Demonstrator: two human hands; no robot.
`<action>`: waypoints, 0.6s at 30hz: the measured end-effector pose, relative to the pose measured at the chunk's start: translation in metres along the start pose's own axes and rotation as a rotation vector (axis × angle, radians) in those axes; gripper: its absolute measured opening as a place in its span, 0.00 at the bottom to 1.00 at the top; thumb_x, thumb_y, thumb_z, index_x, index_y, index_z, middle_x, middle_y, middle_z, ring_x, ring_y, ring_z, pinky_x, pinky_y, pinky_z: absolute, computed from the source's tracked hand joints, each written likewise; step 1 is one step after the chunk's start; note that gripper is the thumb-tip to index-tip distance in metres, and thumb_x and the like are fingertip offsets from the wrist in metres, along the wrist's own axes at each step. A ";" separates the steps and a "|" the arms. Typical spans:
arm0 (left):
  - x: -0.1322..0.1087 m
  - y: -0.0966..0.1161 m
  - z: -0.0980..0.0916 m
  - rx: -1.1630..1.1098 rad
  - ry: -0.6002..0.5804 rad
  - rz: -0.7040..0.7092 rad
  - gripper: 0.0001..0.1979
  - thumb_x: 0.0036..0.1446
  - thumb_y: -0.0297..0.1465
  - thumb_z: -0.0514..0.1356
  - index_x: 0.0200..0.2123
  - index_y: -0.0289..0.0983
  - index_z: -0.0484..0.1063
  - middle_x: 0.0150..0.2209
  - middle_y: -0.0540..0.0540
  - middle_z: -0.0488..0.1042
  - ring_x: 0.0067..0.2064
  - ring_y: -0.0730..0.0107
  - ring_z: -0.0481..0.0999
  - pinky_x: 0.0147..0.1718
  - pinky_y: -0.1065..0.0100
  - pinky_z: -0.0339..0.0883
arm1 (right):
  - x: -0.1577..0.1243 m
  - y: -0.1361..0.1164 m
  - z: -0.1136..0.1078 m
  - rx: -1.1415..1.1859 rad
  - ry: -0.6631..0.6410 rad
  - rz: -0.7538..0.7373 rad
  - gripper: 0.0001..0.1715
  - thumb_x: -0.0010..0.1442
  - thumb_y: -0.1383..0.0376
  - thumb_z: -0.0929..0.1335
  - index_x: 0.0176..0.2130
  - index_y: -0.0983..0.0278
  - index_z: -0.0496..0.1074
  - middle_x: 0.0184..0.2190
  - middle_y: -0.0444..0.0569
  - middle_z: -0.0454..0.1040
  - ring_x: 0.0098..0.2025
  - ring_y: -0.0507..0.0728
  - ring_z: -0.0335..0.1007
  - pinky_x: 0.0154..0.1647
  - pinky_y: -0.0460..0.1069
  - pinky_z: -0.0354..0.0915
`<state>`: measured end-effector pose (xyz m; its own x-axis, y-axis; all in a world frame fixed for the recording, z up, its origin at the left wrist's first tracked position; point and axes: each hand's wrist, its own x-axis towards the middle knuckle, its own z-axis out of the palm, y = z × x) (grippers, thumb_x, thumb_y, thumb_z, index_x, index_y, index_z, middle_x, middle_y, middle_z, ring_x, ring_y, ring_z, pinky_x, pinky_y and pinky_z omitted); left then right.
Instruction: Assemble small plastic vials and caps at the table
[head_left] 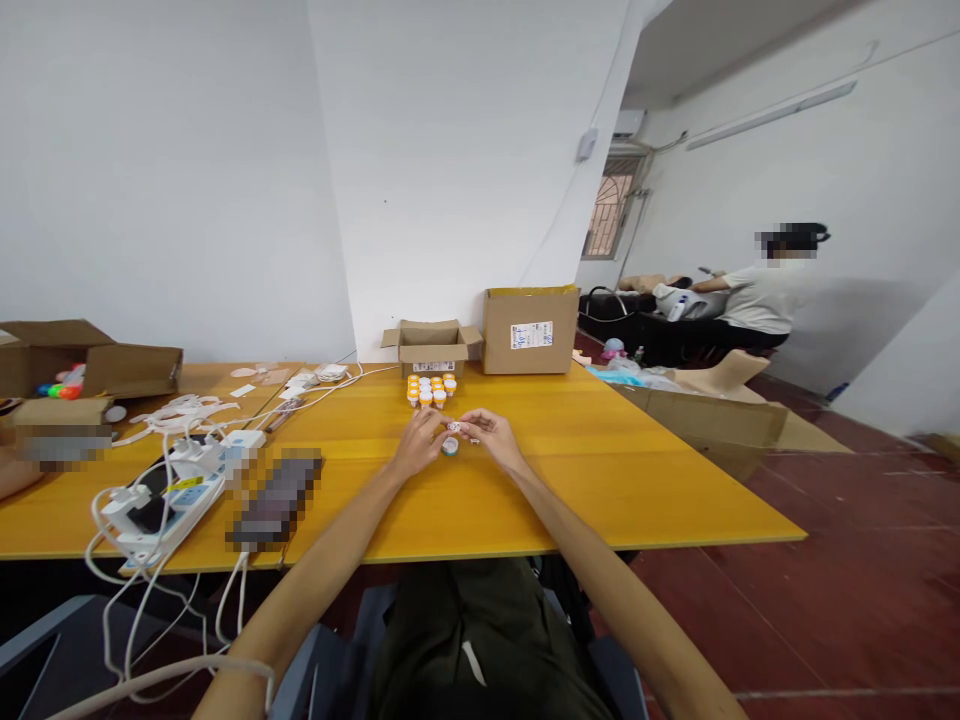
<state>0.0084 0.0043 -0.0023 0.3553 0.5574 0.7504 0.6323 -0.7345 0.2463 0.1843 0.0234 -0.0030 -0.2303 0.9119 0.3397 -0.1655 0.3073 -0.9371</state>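
My left hand (417,442) and my right hand (487,435) meet above the yellow table (585,480). Between their fingertips is a small white piece with dark marks (454,427), too small to name; both hands pinch it. Just below it on the table lies a small round white piece with a teal rim (450,446), near my left fingers. A tiny whitish part (474,441) lies under my right fingers. Beyond my hands stands a cluster of several white-and-orange round-topped pieces (425,397).
An open carton (433,352) and a closed carton (529,335) stand at the back. To the left are a power strip (176,505) with tangled cables and a phone (276,500). Another person (761,295) sits far right, behind a large cardboard box (697,430).
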 end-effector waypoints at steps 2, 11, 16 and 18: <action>0.000 0.000 0.000 -0.011 0.007 0.005 0.07 0.62 0.33 0.55 0.39 0.40 0.71 0.37 0.45 0.74 0.42 0.62 0.71 0.42 0.61 0.65 | 0.000 0.001 -0.001 0.001 0.004 -0.002 0.16 0.41 0.55 0.76 0.27 0.61 0.74 0.24 0.44 0.76 0.27 0.53 0.71 0.28 0.47 0.64; 0.001 -0.001 0.001 -0.102 0.050 -0.045 0.05 0.59 0.32 0.58 0.37 0.40 0.73 0.35 0.46 0.74 0.41 0.63 0.72 0.43 0.62 0.65 | 0.000 0.002 0.002 -0.003 -0.020 -0.066 0.17 0.39 0.56 0.76 0.29 0.61 0.74 0.29 0.45 0.77 0.34 0.55 0.72 0.37 0.50 0.68; 0.001 0.000 0.003 -0.190 0.077 -0.113 0.04 0.58 0.33 0.59 0.35 0.40 0.73 0.33 0.47 0.74 0.39 0.64 0.72 0.42 0.63 0.66 | 0.000 0.002 0.002 0.010 -0.010 -0.082 0.17 0.39 0.57 0.77 0.30 0.60 0.74 0.31 0.45 0.77 0.36 0.55 0.73 0.41 0.51 0.69; 0.001 0.000 0.003 -0.217 0.085 -0.128 0.04 0.58 0.34 0.60 0.34 0.40 0.73 0.33 0.47 0.74 0.39 0.65 0.72 0.41 0.64 0.66 | 0.001 0.003 0.001 0.008 -0.003 -0.083 0.17 0.39 0.57 0.77 0.31 0.60 0.74 0.31 0.46 0.78 0.36 0.55 0.73 0.41 0.51 0.69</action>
<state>0.0110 0.0064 -0.0033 0.2166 0.6233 0.7514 0.5024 -0.7310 0.4617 0.1824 0.0247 -0.0052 -0.2180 0.8825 0.4168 -0.1922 0.3799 -0.9049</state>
